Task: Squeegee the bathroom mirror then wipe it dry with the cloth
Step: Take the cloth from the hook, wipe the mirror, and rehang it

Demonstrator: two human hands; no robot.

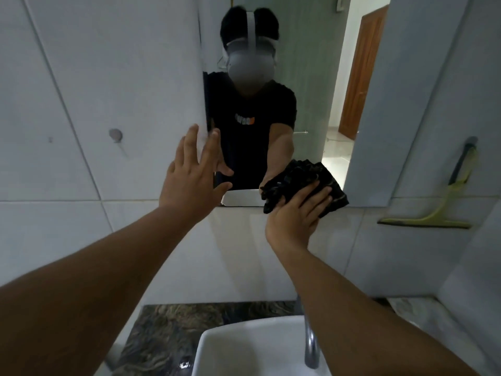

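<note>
The bathroom mirror [306,77] hangs on the tiled wall ahead and reflects a person in a black shirt. My right hand [295,215] presses a crumpled black cloth [330,185] flat against the mirror's lower right corner. My left hand [192,175] is spread open, with its fingers against the mirror's left edge, and holds nothing. A yellow-green squeegee [433,217] with a dark handle hangs on the wall to the right of the mirror, apart from both hands.
A white basin [244,346] and a chrome tap [310,346] sit below on a dark marbled counter [168,324]. A round grey wall hook [116,134] is at the left. A wooden door shows in the mirror's reflection.
</note>
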